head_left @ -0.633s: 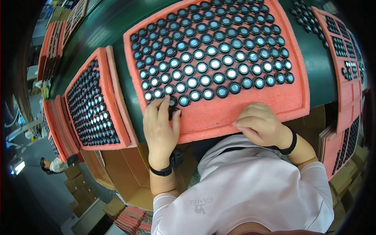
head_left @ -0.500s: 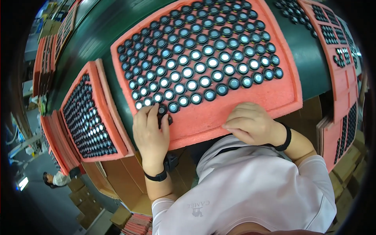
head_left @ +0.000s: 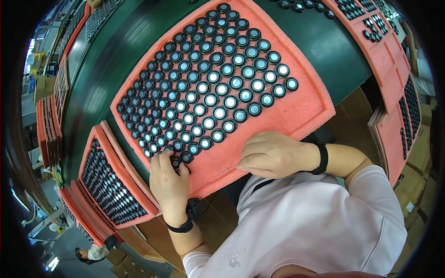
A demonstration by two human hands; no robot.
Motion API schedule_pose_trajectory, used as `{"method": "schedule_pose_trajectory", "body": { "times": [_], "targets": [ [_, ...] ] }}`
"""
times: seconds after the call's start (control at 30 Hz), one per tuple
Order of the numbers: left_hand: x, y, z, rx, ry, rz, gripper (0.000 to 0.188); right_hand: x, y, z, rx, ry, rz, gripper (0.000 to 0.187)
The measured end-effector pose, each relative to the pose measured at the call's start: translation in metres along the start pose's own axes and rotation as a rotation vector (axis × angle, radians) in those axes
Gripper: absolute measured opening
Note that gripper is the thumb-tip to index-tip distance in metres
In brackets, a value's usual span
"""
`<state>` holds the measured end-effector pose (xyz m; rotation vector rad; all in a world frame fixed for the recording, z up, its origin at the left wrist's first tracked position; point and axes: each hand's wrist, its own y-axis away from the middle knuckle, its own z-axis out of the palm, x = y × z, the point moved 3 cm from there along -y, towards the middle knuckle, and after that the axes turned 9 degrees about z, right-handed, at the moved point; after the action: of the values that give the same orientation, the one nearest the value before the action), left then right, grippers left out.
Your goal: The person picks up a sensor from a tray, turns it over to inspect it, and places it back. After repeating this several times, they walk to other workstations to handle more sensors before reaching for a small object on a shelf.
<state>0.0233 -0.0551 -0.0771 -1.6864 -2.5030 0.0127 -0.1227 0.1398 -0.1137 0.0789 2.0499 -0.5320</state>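
A pink foam tray (head_left: 303, 104) lies before me, filled with rows of small round black parts (head_left: 220, 113) that have shiny silver-blue centres. At the tray's near left corner is my left hand (head_left: 169, 183), its thumb and fingers closed around one black round part (head_left: 175, 162) at the end of the nearest row. Another such part (head_left: 186, 157) sits just beside the fingertips. My right hand (head_left: 278, 155) rests over the tray's bare near strip, fingers curled and pressed together. Whatever is under those fingers, if anything, is hidden.
The tray lies on a green belt (head_left: 331, 46). A second filled pink tray (head_left: 150, 204) stands at the left, with stacked trays (head_left: 48, 125) beyond. More pink trays (head_left: 387, 69) line the right side. Cardboard boxes (head_left: 410, 190) are at the lower right. Another person (head_left: 96, 252) is far off at lower left.
The view has turned, so the tray appears tilted and shifted left and down. My left hand stays at its near left corner; my right hand appears slightly farther left and lower.
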Motion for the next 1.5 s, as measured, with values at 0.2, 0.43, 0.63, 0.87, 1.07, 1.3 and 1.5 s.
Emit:
{"method": "schedule_pose_trajectory", "body": {
  "times": [0.2, 0.43, 0.63, 0.87, 1.07, 1.3, 1.5],
  "targets": [
    [0.005, -0.002, 0.001, -0.034, -0.059, -0.001, 0.037, 0.001, 0.002, -0.001, 0.009, -0.027, -0.013, 0.013],
    [0.005, 0.005, -0.002, -0.031, 0.014, 0.025, 0.044, 0.002, 0.002, -0.002, -0.005, -0.031, -0.027, 0.014],
    [0.009, 0.014, 0.002, -0.067, 0.053, 0.067, 0.067, 0.002, 0.001, -0.001, -0.003, -0.025, -0.033, 0.014],
    [-0.013, 0.008, 0.029, -0.178, -0.017, 0.177, 0.09, 0.001, -0.001, 0.001, -0.056, 0.008, -0.026, 0.014],
    [-0.018, 0.008, 0.031, -0.127, 0.005, 0.172, 0.092, 0.0, -0.003, 0.005, -0.059, 0.047, -0.016, 0.016],
    [-0.016, 0.009, 0.026, -0.122, 0.02, 0.162, 0.09, -0.006, -0.004, 0.009, -0.056, 0.124, -0.029, 0.016],
    [-0.015, 0.013, 0.026, -0.08, 0.013, 0.181, 0.091, -0.009, -0.002, 0.007, -0.023, 0.158, -0.037, 0.014]
  ]
}}
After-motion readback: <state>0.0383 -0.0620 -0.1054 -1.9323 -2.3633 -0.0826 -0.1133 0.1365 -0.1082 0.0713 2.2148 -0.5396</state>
